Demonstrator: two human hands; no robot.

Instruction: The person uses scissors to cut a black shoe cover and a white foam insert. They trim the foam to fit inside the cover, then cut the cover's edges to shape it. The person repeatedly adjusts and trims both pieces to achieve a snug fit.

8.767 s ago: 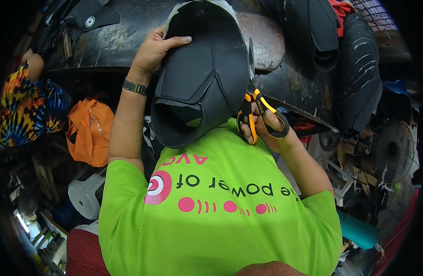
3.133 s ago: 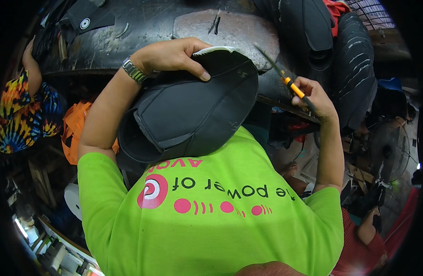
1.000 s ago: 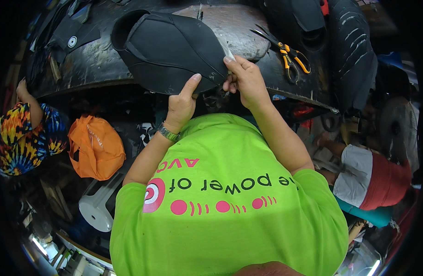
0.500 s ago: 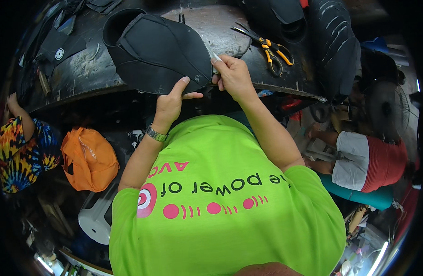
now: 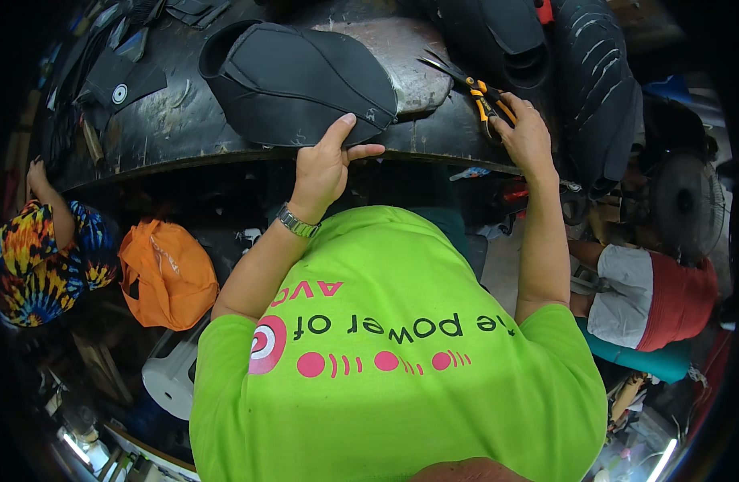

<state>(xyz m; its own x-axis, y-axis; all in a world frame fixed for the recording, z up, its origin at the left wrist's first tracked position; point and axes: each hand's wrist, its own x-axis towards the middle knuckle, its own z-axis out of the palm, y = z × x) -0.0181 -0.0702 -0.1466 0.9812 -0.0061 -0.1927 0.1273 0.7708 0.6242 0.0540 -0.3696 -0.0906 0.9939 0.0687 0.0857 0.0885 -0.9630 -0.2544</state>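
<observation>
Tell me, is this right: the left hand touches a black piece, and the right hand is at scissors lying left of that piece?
Not left: the head view shows the scissors to the right of the black piece that the left hand touches. The rest stands.

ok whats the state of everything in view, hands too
Black sewn piece, lying on the table, opening at upper left
Scissors, blades slightly apart
Left hand, thumb over the piece, index finger extended
Right hand, at the scissors' handles, grip firmness unclear
Wristwatch, fastened
Stacked black pieces, overlapping
Orange bag, creased
Fan, on or off unclear
</observation>
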